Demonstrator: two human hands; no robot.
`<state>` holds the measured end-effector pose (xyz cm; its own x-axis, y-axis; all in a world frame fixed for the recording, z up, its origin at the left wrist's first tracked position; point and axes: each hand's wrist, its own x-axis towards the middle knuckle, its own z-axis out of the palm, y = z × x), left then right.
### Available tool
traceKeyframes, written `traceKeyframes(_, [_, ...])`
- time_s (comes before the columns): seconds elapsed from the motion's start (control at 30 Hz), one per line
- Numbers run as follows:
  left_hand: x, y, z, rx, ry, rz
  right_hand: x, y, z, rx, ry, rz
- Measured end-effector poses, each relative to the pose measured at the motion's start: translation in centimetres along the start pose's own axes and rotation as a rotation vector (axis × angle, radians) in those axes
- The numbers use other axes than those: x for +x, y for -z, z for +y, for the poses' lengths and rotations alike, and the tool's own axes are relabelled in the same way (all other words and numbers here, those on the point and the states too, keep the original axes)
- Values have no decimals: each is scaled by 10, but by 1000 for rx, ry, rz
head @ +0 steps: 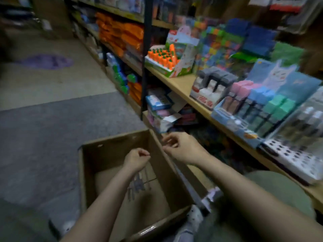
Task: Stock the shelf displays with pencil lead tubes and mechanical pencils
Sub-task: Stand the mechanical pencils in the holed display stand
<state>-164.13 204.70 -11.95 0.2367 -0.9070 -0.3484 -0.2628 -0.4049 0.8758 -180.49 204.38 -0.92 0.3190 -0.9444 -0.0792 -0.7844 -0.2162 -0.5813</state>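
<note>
My left hand (137,158) grips mechanical pencils (138,182) over the open cardboard box (87,172) on grey carpet (43,137); my right hand (176,147), fingers curled, holds nothing I can see, near the wooden shelf's (180,84) front edge.

- Plain brown cardboard box (97,159) on grey carpet (52,137).
- Beige floor (43,84) beyond, marked with a purple patch (47,61).
- Pale wood shelf (176,84) on a black upright (146,58).
- Orange carrot-shaped items (162,57) with green tops, in a green and white display box (181,67).
- Stacked orange packs (120,35).
- Pink, blue and green caps (262,96) in a light blue tray (232,124).
- White display (297,159) dotted with dark holes.
</note>
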Motion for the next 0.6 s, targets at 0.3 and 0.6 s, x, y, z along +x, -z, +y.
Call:
traceKeyframes(0.3, [42,-12,-182,-127,523,164,57,-194,71,95,-510,-292])
traceKeyframes(0.6, [108,-35,-215,107,364,179,131,-283,121,-62,-534,-257])
